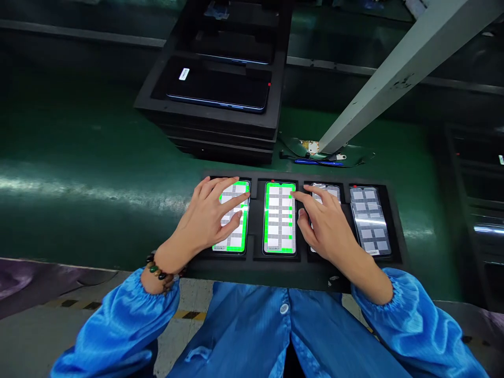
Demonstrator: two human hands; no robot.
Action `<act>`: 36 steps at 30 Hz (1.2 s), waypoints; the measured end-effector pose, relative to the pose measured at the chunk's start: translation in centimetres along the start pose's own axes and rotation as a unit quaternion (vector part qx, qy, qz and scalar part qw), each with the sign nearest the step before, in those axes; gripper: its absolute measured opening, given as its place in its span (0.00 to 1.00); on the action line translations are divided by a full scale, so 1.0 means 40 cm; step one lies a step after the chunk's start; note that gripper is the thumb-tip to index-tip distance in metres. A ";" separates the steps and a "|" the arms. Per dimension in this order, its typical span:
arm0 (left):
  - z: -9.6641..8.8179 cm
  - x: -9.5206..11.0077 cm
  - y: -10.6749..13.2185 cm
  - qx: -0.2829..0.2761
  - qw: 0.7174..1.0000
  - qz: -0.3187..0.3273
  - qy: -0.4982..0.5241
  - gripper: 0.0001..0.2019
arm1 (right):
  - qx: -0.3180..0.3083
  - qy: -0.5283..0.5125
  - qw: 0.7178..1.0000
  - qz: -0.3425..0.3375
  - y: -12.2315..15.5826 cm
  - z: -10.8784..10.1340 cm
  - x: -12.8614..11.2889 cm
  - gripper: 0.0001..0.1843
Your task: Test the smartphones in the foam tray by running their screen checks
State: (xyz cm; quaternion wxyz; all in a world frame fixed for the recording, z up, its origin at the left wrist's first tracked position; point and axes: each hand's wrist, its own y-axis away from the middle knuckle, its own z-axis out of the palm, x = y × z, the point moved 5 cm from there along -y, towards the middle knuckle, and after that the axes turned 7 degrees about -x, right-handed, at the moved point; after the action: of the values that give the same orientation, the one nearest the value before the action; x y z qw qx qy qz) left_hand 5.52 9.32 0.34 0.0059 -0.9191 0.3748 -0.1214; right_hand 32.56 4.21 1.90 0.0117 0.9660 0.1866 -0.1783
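Several smartphones lie face up in the cutouts of a black foam tray [255, 220]. Over the leftmost phone [232, 241] my left hand [212, 210] is spread, a fingertip at the screen's right edge; that screen shows a grid with a green border. My right hand [325, 223] has its index fingertip at the right edge of the second phone [279, 218], where green fills the left side and top and dots the right. Beneath that hand, the third phone [331, 189] is partly hidden. The rightmost phone [370, 220] shows a grey-and-white grid, untouched.
A stack of black foam trays [220, 123] stands behind, with a dark phone [220, 86] in the top one. A grey metal post [378, 79] rises at the right, a blue pen [318, 163] near its foot. More dark trays [476, 199] sit at the right edge.
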 end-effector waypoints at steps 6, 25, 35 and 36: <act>-0.013 0.043 0.052 0.020 0.998 0.049 0.020 0.21 | 0.000 -0.025 0.999 -0.026 0.068 0.013 -0.017 0.26; -0.030 0.096 0.160 0.023 0.984 0.141 0.110 0.13 | 0.017 -0.069 0.989 -0.131 0.181 0.006 -0.056 0.21; -0.032 0.106 0.168 0.034 0.983 0.141 0.113 0.13 | 0.030 -0.047 0.987 -0.154 0.227 0.013 -0.107 0.22; -0.033 0.106 0.168 0.036 0.983 0.141 0.114 0.13 | 0.031 -0.048 0.987 -0.151 0.228 0.015 -0.108 0.22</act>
State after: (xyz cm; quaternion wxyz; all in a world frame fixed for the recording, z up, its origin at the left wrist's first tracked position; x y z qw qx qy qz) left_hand 3.53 1.65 1.88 0.0136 -0.8365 0.4940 -0.2368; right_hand 31.95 -5.85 2.44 -0.0369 0.9169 0.3242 -0.2300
